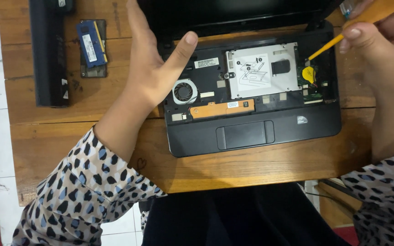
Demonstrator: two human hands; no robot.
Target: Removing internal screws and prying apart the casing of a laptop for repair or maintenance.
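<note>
Right hand (379, 41) clamped on a yellow screwdriver (327, 47), shaft slanting down-left, tip just above the yellow coin cell (308, 73) at the laptop's (251, 132) right side. Left hand (153, 68) open, palm steadying its left edge, near the fan (184, 91). I see battery (49, 54) and RAM stick (92, 43) at the table's (251, 173) far-left corner, nothing blocking.

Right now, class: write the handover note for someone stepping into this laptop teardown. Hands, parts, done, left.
Left hand: open, steadying the opened laptop at its left edge.
Right hand: fingers shut on a yellow-tipped tool, tip by the yellow coin cell.
On the wooden table: long black battery and blue memory module, far left.
Done: keyboard off, insides bare.
Left: drive caddy, fan and coin cell are in place.
</note>
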